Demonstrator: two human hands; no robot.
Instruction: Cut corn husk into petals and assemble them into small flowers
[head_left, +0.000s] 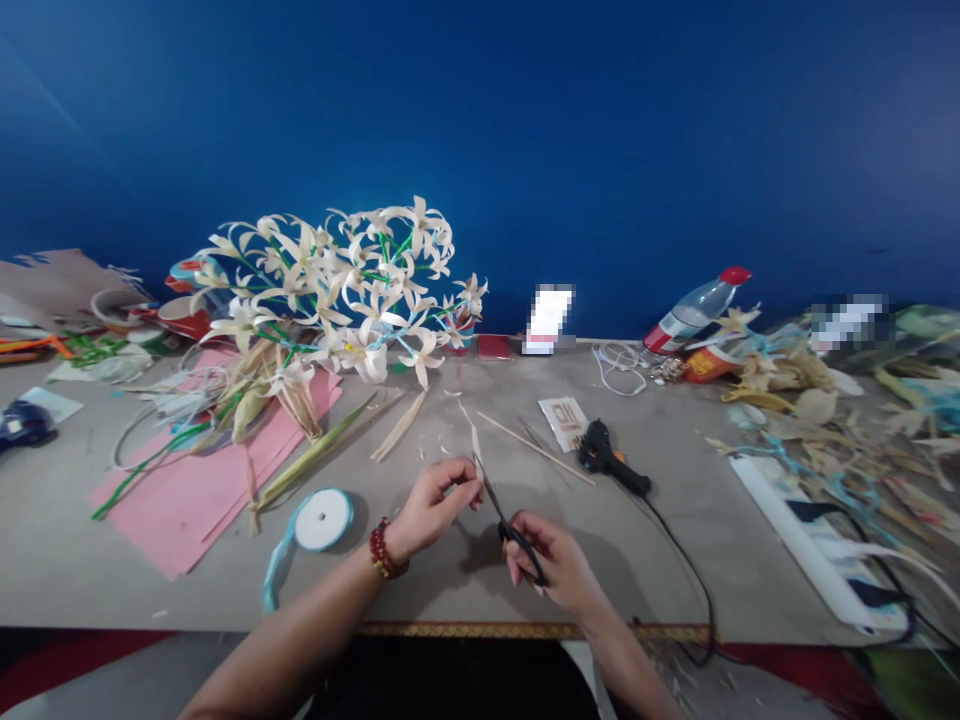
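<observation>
My left hand [439, 502], with a red bead bracelet at its wrist, pinches a narrow pale husk strip [475, 438] above the table. Black-handled scissors [525, 552] are gripped in my right hand [555, 565]. Their blades point up and away, meeting the strip beside my left fingertips. Whether the blades are parted is hard to see. A roll of light blue tape [322, 520] lies left of my left hand, its loose end trailing toward me. Beyond the hands, a thin wooden stick [536, 448] and small pale scraps rest on the table.
Husk flowers on green stems [360, 280] stand at the back left, near pink paper sheets [172, 510]. On the right are a black glue gun [611, 460] with its cord, a white power strip [795, 540], a plastic bottle [694, 310] and piled dry husks [892, 440].
</observation>
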